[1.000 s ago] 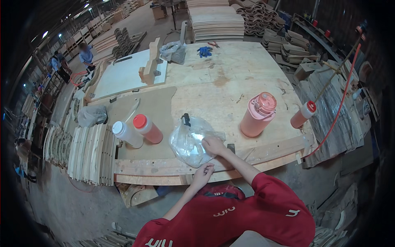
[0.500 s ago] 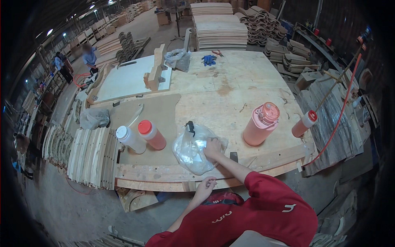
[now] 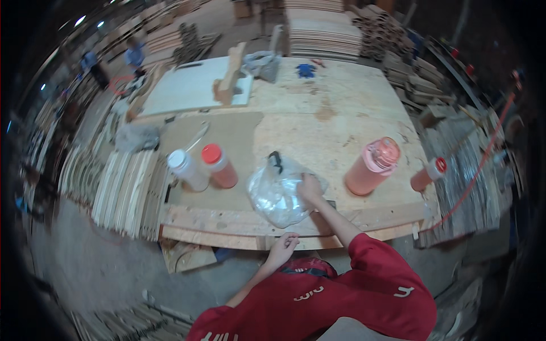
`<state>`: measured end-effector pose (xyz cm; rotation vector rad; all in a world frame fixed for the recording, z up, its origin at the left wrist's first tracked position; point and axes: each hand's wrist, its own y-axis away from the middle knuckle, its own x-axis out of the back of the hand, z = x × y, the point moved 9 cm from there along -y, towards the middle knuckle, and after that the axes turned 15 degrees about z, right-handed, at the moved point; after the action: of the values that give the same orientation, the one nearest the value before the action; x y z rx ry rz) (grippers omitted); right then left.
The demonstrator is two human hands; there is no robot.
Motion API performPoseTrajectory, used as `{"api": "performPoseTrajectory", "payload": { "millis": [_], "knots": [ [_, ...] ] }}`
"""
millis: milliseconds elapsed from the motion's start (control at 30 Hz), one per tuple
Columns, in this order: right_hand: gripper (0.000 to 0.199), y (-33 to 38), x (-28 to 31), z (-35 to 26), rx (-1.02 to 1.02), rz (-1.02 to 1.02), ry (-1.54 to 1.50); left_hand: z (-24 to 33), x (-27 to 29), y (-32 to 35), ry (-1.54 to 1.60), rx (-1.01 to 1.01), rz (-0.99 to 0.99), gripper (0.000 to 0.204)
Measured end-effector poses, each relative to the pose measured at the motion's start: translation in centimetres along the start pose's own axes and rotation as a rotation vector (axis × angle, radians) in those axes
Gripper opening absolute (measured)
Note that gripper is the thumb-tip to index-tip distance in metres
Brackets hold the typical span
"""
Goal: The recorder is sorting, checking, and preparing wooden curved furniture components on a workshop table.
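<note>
A clear plastic bag (image 3: 276, 204) lies near the front edge of the worktable, a black clip-like piece (image 3: 276, 162) at its top. My right hand (image 3: 309, 188) reaches into the bag's right side; its fingers are blurred and partly hidden by the plastic, so their grip does not show. Just off the table's front edge, my left hand (image 3: 282, 248) is curled closed in front of my body. Whatever its fingers may hold is too small to make out. To the right of the bag stands a large pink flask (image 3: 368, 173).
Left of the bag stand a white-capped bottle (image 3: 190, 173) and a red-capped bottle (image 3: 220, 170). Another red-capped bottle (image 3: 424, 177) is at the right edge. Farther back are blue gloves (image 3: 305, 70), a white panel (image 3: 185, 91) and a wooden piece (image 3: 230, 74). Slatted wood (image 3: 128, 193) is stacked at left.
The whole view has shifted, and now it is blurred. My right hand stays at the bag and my left stays curled by the table edge.
</note>
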<state>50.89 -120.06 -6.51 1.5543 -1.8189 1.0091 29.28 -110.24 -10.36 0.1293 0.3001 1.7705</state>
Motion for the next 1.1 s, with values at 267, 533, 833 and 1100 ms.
{"api": "performPoseTrajectory", "payload": {
  "millis": [267,533,833,1100],
  "knots": [
    [0.022,-0.6,-0.4,1.8,-0.103,0.093,-0.07,1.5,0.9,0.7,-0.111,-0.065,0.06,0.022],
    [0.032,-1.7,-3.4,3.1,-0.019,-0.213,0.076,2.0,1.4,1.3,-0.172,-0.133,0.077,0.024],
    [0.024,1.0,-6.7,3.0,-0.578,-0.769,-0.61,2.2,2.3,1.8,-0.281,-0.129,0.119,0.024],
    [0.026,-0.1,-10.0,7.8,-0.378,-0.746,-0.52,2.4,2.5,1.9,-0.29,-0.113,0.168,0.024]
  ]
}}
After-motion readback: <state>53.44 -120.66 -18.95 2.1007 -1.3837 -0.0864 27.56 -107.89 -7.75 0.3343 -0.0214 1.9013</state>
